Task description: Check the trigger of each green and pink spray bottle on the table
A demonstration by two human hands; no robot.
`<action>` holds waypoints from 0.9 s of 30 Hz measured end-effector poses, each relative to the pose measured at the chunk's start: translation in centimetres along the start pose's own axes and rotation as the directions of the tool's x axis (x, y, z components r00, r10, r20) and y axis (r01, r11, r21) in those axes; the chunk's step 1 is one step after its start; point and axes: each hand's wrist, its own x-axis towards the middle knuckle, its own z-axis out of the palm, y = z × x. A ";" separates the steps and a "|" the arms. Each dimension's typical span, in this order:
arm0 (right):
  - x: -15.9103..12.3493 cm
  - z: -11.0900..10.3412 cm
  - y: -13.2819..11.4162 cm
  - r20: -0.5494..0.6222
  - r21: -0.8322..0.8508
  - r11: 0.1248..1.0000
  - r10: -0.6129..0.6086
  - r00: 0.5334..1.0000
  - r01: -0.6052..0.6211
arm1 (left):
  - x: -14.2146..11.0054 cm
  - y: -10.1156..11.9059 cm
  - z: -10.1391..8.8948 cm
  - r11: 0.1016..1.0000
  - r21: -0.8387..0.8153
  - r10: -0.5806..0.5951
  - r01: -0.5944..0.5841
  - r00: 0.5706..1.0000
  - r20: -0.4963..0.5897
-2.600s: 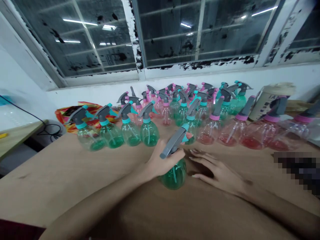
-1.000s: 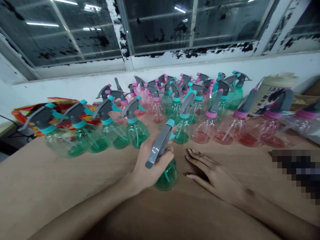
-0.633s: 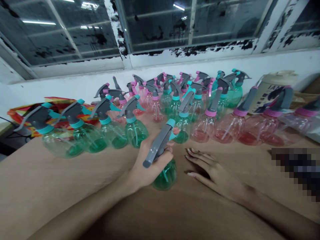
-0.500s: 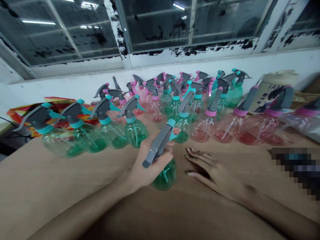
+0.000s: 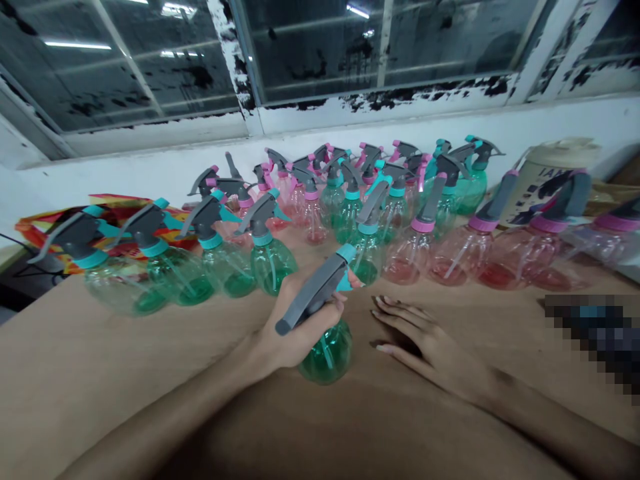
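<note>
My left hand (image 5: 295,327) is wrapped round the neck of a green spray bottle (image 5: 327,357) with a grey head and a teal nozzle and trigger. One finger reaches forward by the trigger. The bottle's neck is hidden by the hand, and green liquid shows in its lower part. My right hand (image 5: 425,340) lies on the table (image 5: 200,413) to the right of that bottle, fingers apart and nothing in them. Just beyond my left hand stands another green spray bottle (image 5: 273,263), and a pink spray bottle (image 5: 407,257) stands beyond my right hand.
Several green and pink spray bottles line the table, with more clustered behind (image 5: 315,220) by the wall. A red and yellow bag (image 5: 130,250) lies at the left. At the right are a cream printed container (image 5: 540,180) and a blurred-out dark object (image 5: 595,333). A window (image 5: 310,53) is above.
Earlier the view shifted, with the bottles at left coming nearer. Since half a second ago, the held bottle's head has tipped and turned slightly in my left hand. My right hand stays put.
</note>
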 end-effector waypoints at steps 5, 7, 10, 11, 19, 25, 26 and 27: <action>0.0 -0.2 -0.1 0.019 -0.006 1.000 0.002 1.000 -0.002 | -0.4 -0.4 0.1 0.997 -0.038 -0.073 0.073 0.997 -0.002; 0.0 -0.3 -0.2 0.023 -0.011 1.000 0.009 1.000 -0.009 | -0.4 -0.5 0.2 0.995 -0.050 -0.085 0.085 0.996 0.008; 0.0 -0.3 -0.3 0.006 0.000 1.000 0.013 1.000 -0.013 | -0.4 -0.7 0.2 0.998 0.011 -0.061 0.062 0.998 -0.010; 0.0 -0.3 -0.3 -0.001 0.005 1.000 0.012 1.000 -0.012 | -0.4 -0.8 0.3 0.998 0.040 -0.042 0.043 0.999 -0.026; 0.0 -0.1 0.0 0.025 -0.024 1.000 0.005 1.000 -0.004 | -0.5 -1.0 0.5 0.994 0.097 -0.041 0.047 0.997 -0.061; -0.1 0.0 0.0 0.019 -0.022 1.000 0.008 1.000 -0.007 | -0.5 -0.7 0.5 0.997 0.054 -0.046 0.048 0.998 -0.038; -0.1 0.0 0.0 0.019 -0.025 1.000 0.009 1.000 -0.009 | -0.5 -0.8 0.5 0.997 0.058 -0.045 0.047 0.998 -0.040; -0.1 0.0 0.0 0.019 -0.027 1.000 0.010 1.000 -0.010 | -0.5 -0.8 0.5 0.997 0.065 -0.038 0.041 0.998 -0.043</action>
